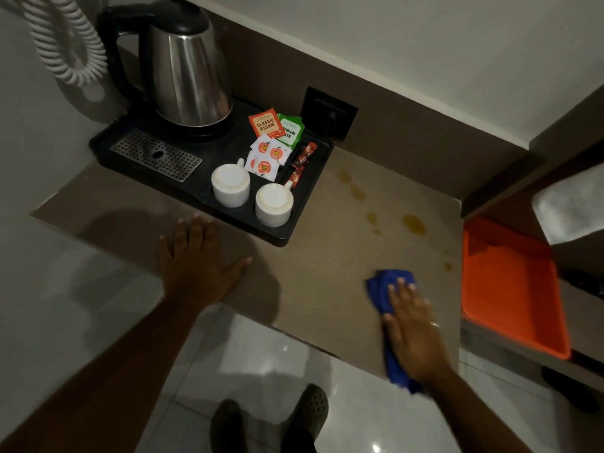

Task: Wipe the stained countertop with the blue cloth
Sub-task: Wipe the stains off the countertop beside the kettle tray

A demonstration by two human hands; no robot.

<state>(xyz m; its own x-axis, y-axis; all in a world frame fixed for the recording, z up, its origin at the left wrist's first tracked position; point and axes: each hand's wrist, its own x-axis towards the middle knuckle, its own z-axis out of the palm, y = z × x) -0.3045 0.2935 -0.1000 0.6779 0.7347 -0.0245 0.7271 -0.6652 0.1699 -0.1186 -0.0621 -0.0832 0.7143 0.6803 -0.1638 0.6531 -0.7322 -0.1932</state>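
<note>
The blue cloth [380, 291] lies crumpled on the brown countertop [327, 273] near its front right corner. My right hand [413, 328] presses flat on top of the cloth, fingers pointing away from me. Several yellow-brown stains [414, 223] dot the counter beyond the cloth, running from the tray's right side toward the right edge. My left hand [194, 256] rests flat on the counter with fingers spread, left of the cloth and just in front of the black tray.
A black tray [271, 235] at the back left holds a steel kettle [189, 73], two upturned white cups [230, 184], and tea sachets [266, 125]. An orange tray [510, 289] sits beyond the counter's right edge. A wall socket [330, 112] is behind.
</note>
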